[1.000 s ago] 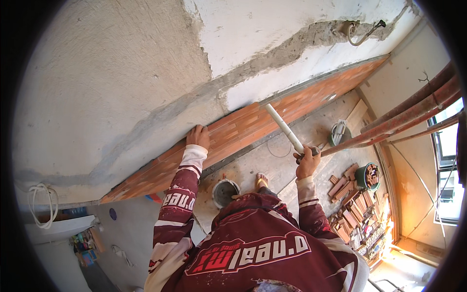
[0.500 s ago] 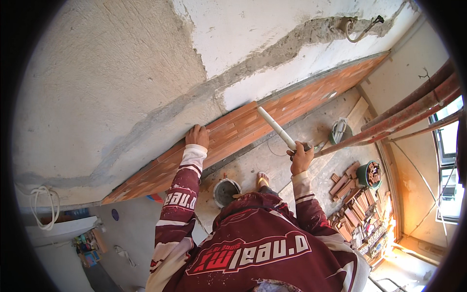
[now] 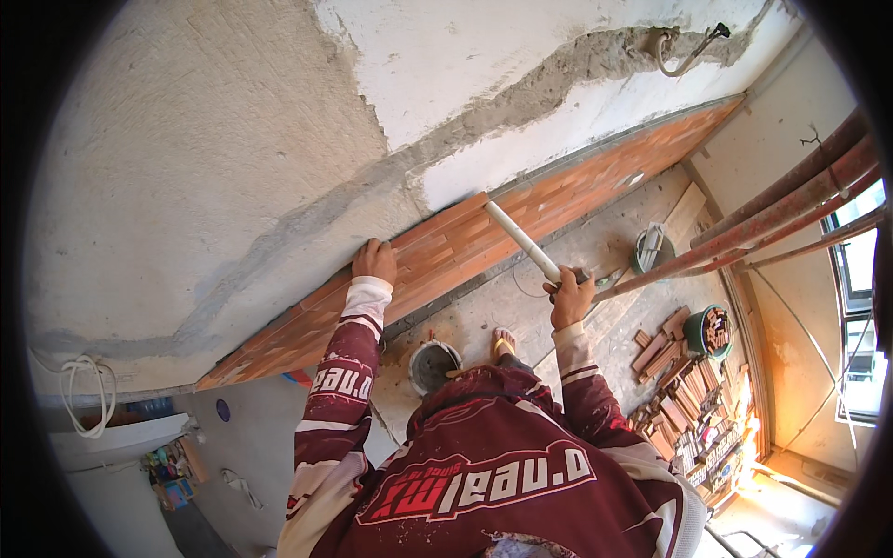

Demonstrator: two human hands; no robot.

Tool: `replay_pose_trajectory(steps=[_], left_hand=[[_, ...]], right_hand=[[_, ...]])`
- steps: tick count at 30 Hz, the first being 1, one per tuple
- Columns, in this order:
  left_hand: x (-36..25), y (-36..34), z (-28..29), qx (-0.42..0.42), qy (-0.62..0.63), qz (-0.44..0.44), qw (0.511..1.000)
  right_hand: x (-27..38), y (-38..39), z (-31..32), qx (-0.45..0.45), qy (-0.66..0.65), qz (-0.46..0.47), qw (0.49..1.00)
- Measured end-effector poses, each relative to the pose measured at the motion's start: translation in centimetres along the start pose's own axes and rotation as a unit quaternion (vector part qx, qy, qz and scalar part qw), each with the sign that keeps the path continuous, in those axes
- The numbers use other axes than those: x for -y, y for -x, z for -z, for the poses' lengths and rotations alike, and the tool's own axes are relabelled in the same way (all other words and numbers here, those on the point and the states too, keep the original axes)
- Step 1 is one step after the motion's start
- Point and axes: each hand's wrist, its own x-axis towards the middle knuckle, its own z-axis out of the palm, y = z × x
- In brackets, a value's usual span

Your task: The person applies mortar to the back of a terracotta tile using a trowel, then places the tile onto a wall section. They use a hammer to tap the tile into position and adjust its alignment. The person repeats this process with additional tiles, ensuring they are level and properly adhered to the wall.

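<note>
White plastic-looking tube point(image 3: 523, 236), grasped in the person's right hand point(image 3: 571, 299), has edged leftward; its tip now appears to meet the terracotta brick tiles point(image 3: 445, 229) on the wall, bringing both hands' work together. Left hand point(image 3: 375, 260) rests over their top edge, its grip unclear.

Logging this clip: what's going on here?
A person's right-hand grip is closed around the near end of a white tube-like tool; whether its far end touches the band of reddish tiles along the wall is unclear. The left-hand grip rests at the band's top edge. Loose tiles lie piled at right.
</note>
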Motion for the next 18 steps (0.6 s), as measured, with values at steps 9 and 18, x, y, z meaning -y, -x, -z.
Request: replay_pose_trajectory(steps=[9, 18], left_hand=[[0.68, 0.64, 0.41, -0.017, 0.042, -0.025, 0.999], [0.93, 1.04, -0.09, -0.036, 0.090, 0.007, 0.995]], right_hand=[[0.10, -0.49, 0.43, 0.012, -0.001, -0.011, 1.000], [0.47, -0.76, 0.48, 0.002, -0.008, -0.018, 1.000]])
